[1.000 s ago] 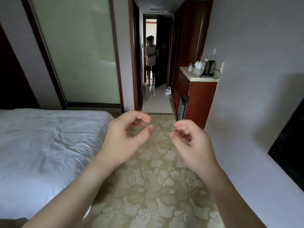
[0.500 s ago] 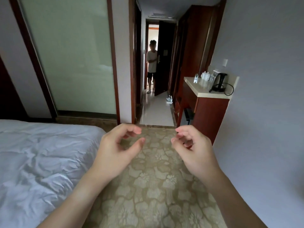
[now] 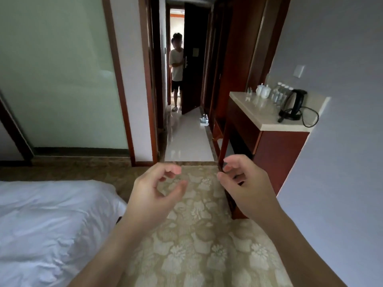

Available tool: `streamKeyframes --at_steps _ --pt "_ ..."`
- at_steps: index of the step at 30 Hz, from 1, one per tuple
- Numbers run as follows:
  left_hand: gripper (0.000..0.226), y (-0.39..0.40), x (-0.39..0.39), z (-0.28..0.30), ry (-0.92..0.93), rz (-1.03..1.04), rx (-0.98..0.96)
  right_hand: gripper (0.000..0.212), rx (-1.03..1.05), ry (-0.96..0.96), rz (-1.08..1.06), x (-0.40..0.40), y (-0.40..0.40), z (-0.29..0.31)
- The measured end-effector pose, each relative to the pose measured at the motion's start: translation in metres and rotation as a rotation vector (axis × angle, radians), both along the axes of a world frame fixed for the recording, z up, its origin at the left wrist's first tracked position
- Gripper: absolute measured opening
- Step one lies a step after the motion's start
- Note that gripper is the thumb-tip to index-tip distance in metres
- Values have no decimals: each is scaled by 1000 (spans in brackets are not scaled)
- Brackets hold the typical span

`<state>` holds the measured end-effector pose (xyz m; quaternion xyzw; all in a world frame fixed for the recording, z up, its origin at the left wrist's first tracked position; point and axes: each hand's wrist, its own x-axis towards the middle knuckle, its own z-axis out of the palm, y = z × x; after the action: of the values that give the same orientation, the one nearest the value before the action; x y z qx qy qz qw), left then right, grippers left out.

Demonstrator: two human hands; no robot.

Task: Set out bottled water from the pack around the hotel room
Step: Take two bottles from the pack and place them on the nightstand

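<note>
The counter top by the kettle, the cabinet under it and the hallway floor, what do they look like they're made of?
Counter top: pale cream stone or a stone-look slab, polished, since bottles and cups reflect faintly in it.
Cabinet: reddish-brown wood or wood veneer, smooth with a low sheen; no grain can be made out.
Hallway floor: light glossy tile or stone, mirroring the doorway's light.

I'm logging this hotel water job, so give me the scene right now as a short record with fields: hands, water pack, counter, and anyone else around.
left hand: loosely curled, holds nothing
right hand: loosely curled, holds nothing
water pack: on the tiled hallway floor, by the right-hand wall
counter: bottles already standing beside a black kettle and white teaware
bed: white bedding, at left
other person: stands at the far doorway
</note>
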<state>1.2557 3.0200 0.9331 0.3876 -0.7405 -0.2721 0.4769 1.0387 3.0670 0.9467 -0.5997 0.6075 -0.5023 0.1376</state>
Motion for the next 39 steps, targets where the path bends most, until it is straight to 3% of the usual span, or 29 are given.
streamKeyframes --at_steps 11,20,30,39 --pt "27 -300 -112 -15 -104 50 -59 32 -20 -63 30 -113 -299 -33" --pt "27 -534 -178 20 -72 163 -41 31 -21 -7 115 -177 -544 0" --pt "25 -831 -233 -17 -10 106 -47 31 8 17 71 -236 -832 -26" --pt "27 -1087 -312 -1 -58 -40 -74 33 35 -16 -29 -305 -1061 -11"
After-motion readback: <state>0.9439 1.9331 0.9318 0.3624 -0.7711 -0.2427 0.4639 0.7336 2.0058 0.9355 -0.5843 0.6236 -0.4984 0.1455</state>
